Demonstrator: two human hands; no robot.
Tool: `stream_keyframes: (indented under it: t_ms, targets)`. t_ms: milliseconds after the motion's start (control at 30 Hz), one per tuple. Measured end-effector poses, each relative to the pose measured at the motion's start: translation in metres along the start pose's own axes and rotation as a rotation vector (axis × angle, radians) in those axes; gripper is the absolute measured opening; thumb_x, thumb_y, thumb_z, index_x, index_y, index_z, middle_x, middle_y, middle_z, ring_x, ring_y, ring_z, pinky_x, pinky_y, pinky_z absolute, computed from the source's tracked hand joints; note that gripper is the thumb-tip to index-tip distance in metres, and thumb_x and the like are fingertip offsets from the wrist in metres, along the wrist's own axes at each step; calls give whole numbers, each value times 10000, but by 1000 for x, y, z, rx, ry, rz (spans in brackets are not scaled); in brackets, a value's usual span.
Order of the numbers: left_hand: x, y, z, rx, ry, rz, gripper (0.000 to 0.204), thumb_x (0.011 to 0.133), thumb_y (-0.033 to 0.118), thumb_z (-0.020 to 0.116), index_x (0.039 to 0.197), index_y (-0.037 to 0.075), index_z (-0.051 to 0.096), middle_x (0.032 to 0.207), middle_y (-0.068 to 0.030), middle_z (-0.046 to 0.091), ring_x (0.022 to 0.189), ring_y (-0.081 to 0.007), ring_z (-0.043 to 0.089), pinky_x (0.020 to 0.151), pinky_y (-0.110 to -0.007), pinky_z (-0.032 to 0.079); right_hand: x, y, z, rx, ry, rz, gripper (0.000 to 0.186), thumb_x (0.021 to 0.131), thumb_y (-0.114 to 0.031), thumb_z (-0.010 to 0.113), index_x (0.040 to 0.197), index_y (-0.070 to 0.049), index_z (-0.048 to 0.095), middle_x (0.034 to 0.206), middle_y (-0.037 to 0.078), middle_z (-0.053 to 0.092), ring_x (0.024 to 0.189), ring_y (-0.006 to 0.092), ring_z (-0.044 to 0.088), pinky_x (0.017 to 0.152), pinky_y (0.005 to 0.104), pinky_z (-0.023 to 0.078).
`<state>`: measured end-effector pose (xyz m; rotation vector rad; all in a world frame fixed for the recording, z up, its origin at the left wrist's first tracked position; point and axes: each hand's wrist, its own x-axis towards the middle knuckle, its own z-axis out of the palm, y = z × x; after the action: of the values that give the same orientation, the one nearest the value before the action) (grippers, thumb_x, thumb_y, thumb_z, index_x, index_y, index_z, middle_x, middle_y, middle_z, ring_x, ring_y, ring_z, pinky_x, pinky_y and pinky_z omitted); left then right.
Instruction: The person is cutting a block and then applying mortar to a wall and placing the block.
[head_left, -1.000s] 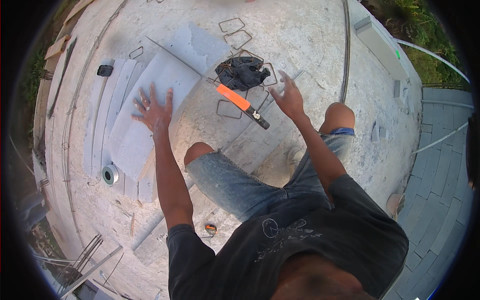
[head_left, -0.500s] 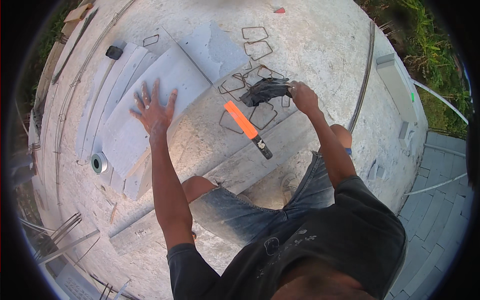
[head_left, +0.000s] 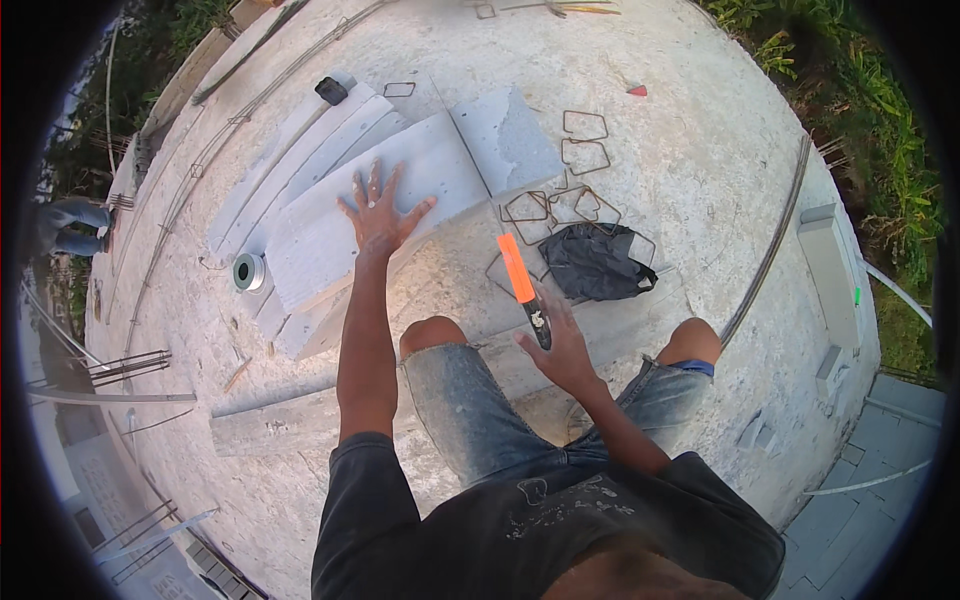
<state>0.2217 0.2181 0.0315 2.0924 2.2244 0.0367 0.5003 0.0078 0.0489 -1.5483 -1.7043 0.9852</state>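
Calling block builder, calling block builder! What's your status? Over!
Left hand spread flat on pale block. Right hand open at saw handle. Saw blade across block. Black bag right of saw, clear of blade. Over.

A dark printed T-shirt (head_left: 455, 535) meets faded denim shorts (head_left: 478, 400).

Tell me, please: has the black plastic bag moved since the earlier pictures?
Yes. Judged against the large grey slab, the black plastic bag has shifted away from it, toward the person's right knee.
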Motion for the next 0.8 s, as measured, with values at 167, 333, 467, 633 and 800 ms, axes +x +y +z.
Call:
stream_keyframes:
  t_ms: [167,333,467,633,800]
  targets:
    - [-24,10,4,22,6,156,962,724,800,588,1533,390,266,1651,-5,97,1517,-312,13,1162,-663,-11,-8,-8,-7,-346,224,-130,625,903,-211,649,1435,-11,391,1194,210,535,1113,380,515,1007,469,389]
    - [-22,10,-7,46,-80,200,1010,682,752,680,1532,405,258,1653,-9,81,1510,-357,-29,1122,-719,-49,26,-30,-9,-128,260,-132,619,900,-189,647,1419,22,384,1100,188,609,976,369,599,870,467,471]
    - [-14,15,-1,19,-159,187,1022,674,705,722,1532,414,249,1655,3,64,1511,-354,-42,1116,-731,-41,34,-27,10,-148,181,-21,548,938,-236,622,1385,10,420,1144,241,629,1006,425,630,826,500,489]
    - [-16,-1,4,3,-104,217,1021,679,685,727,1534,415,241,1655,7,64,1512,-349,-37,1108,-743,-27,-47,-36,-38,-51,119,93,451,951,-208,620,1331,-11,477,1181,265,626,1024,442,634,832,461,525]
    - [-21,7,1,50,-66,214,992,707,714,678,1539,405,236,1655,4,73,1511,-354,-23,1108,-743,-25,-57,-32,-35,-132,232,14,429,905,-209,687,1282,-48,561,1025,203,683,726,362,670,642,402,529]
